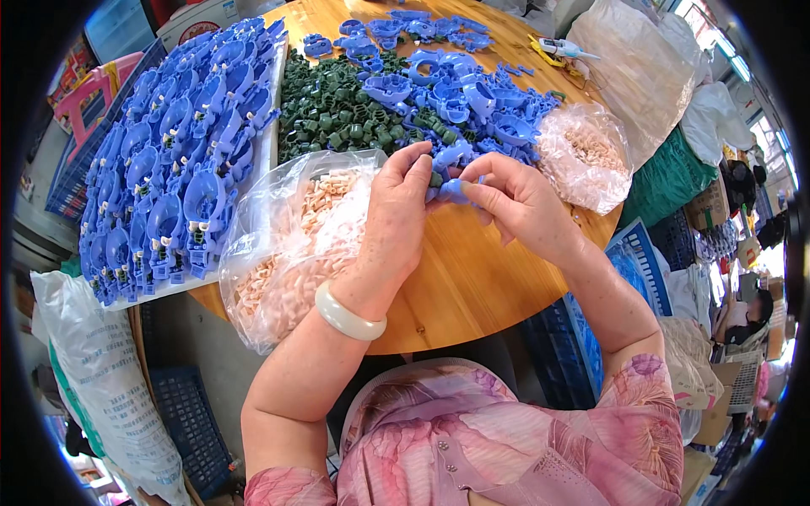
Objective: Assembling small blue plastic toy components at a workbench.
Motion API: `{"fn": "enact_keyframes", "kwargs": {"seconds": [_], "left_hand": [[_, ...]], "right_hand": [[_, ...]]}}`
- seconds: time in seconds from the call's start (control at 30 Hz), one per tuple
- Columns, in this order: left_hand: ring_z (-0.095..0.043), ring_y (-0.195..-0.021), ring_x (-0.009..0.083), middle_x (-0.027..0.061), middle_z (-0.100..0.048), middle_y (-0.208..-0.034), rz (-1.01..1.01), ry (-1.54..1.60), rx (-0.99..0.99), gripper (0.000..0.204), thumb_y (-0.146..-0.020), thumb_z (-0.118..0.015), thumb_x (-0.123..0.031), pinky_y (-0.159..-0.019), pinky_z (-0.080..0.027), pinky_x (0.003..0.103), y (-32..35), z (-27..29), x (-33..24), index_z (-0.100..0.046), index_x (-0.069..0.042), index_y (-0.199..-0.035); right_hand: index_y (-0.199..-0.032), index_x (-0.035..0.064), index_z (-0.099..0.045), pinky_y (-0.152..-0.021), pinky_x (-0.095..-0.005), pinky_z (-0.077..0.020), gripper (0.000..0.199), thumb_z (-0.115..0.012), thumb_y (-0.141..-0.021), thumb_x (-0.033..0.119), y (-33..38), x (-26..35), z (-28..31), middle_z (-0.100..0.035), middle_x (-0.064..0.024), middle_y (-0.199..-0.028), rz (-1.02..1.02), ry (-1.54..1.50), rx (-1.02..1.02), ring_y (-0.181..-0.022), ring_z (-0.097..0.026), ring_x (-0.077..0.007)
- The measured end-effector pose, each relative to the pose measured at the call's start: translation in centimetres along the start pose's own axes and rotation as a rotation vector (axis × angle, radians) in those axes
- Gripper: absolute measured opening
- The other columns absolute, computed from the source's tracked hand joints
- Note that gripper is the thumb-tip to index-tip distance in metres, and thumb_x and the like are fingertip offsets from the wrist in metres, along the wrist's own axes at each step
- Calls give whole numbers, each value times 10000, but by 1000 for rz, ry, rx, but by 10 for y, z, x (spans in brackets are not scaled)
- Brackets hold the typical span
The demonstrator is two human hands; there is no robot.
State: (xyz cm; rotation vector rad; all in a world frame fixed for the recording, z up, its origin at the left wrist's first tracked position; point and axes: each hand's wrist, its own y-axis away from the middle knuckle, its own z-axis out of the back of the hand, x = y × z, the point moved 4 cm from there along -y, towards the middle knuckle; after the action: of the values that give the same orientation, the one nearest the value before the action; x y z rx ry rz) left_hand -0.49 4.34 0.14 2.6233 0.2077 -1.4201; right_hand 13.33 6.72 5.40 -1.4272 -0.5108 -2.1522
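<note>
Over the near part of the round wooden table, my left hand (398, 202) and my right hand (521, 201) meet at a small blue plastic part (453, 191). Thumb and fingers of my right hand pinch it from the right. My left hand grips its other end, where a bit of dark green plastic shows; the fingers hide how the two join. Just beyond the hands lie a heap of dark green plastic pieces (337, 114) and a pile of blue plastic parts (472, 97). A clear bag of small peach-coloured pieces (291, 253) lies beside my left forearm.
A white board (274, 139) at the left bears rows of blue assemblies (173, 156). Another bag of peach pieces (588, 152) lies right of the pile. A glue gun (567, 49) rests at the far right edge. Blue crates (561, 350) stand below the table.
</note>
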Motion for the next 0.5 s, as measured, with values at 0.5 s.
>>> {"fn": "enact_keyframes", "kwargs": {"seconds": [0.5], "left_hand": [[-577, -807, 100, 52, -605, -947, -26, -12, -41, 275, -954, -465, -166, -715, -519, 249, 1, -1, -6, -516, -23, -1183]], "right_hand": [[-965, 103, -649, -617, -340, -491, 169, -640, -816, 182, 5, 19, -6, -566, -68, -857, 525, 832, -276, -724, -602, -257]]}}
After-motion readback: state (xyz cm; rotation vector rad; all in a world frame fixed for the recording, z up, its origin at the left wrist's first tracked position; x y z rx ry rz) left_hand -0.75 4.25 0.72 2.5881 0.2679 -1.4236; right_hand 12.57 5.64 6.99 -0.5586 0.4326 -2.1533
